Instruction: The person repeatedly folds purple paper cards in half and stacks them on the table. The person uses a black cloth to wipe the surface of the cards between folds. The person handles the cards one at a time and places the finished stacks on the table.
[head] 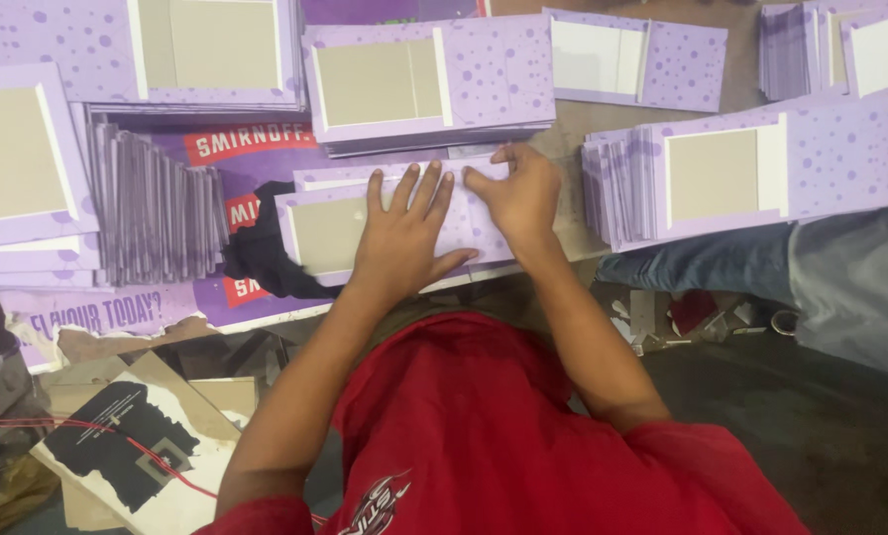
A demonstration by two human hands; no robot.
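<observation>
1. Purple dotted card sheet with a grey board panel and a white strip (pixel 315 233) lies flat at the near edge of the tabletop (pixel 563 129), under both hands.
2. Left hand (pixel 401 238) presses palm-down on the sheet, fingers spread apart and straight, gripping nothing.
3. Right hand (pixel 516 193) rests just beside it on the sheet's far right part, fingers bent down onto the card; its fingertips nearly meet those of the left hand.
4. Black cloth (pixel 256 253) lies bunched at the sheet's left end, touching it.
5. Upright row of purple card sheets standing on edge (pixel 157 208) sits left of the cloth, on a purple printed poster (pixel 147 312).
6. Flat stack of the same purple dotted cards (pixel 424 84) lies just beyond the hands.
7. Fanned stack of purple cards (pixel 741 173) lies to the right, near the right hand.
8. Red shirt (pixel 484 426) fills the near foreground; another person's blue jeans leg (pixel 702 267) shows below the right stack.
</observation>
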